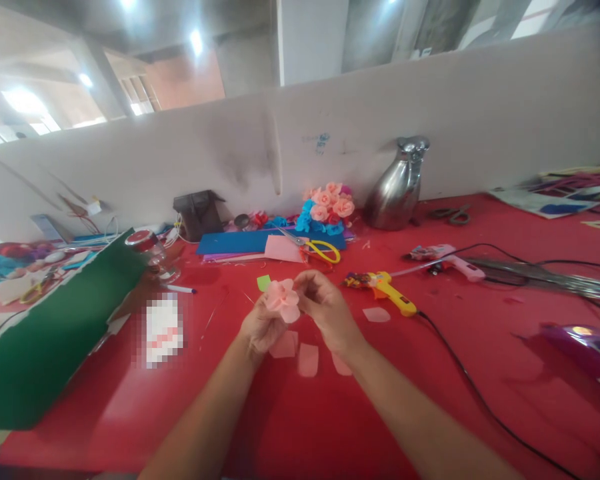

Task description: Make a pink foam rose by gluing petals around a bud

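A pale pink paper flower with several rounded petals is held up over the red table. From below and to its left, my left hand closes around its base; the stem, if any, is hidden. My right hand pinches at the flower's right edge, thumb and fingers together. Loose pink petal pieces lie flat beneath my hands, and another pink petal rests to the right. A small lime-green paper piece shows just behind the flower.
Right of my hands lies a yellow glue gun with a trailing cord; a pink glue gun is beyond. Yellow-handled scissors, a bunch of paper flowers and a metal jug stand behind. A green board borders the left.
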The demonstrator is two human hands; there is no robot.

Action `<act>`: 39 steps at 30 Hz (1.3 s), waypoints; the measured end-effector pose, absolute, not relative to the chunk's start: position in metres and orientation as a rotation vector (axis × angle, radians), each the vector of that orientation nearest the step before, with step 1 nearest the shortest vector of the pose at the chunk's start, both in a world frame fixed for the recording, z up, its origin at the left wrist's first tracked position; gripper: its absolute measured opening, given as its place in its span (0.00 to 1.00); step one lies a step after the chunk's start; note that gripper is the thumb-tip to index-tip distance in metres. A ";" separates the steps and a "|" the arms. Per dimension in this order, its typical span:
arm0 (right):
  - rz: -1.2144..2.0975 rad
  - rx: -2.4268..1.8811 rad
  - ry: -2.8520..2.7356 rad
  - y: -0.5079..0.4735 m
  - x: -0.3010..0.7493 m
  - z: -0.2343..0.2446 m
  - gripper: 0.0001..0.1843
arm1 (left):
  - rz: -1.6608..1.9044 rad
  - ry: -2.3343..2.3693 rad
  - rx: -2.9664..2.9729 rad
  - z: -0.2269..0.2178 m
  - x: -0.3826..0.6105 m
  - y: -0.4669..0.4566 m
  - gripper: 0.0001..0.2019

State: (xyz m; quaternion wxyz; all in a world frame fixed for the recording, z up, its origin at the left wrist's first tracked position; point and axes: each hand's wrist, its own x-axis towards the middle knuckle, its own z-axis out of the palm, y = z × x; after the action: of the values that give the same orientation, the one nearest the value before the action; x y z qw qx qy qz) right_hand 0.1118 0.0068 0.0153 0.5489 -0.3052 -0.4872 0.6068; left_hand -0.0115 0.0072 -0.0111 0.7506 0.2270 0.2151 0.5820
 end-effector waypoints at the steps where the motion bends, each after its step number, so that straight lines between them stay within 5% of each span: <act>1: 1.446 -0.733 -1.120 0.008 0.112 0.014 0.15 | 1.267 0.488 0.515 -0.011 -0.011 0.007 0.19; 11: 1.469 -0.842 -0.971 0.016 0.115 0.012 0.11 | 1.330 0.639 0.612 -0.016 -0.009 0.014 0.09; 25: 1.657 -0.829 -0.759 0.024 0.118 0.003 0.11 | 1.437 0.742 0.671 -0.025 -0.008 0.019 0.09; 39: 1.499 -0.893 -0.882 0.018 0.116 0.007 0.13 | 1.552 0.778 0.880 -0.026 -0.011 0.020 0.07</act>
State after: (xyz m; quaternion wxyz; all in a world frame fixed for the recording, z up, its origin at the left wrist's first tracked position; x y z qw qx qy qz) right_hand 0.1160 0.0180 0.0075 0.5590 -0.3789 -0.3739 0.6358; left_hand -0.0108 0.0195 -0.0259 0.5625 0.3739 0.3303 0.6593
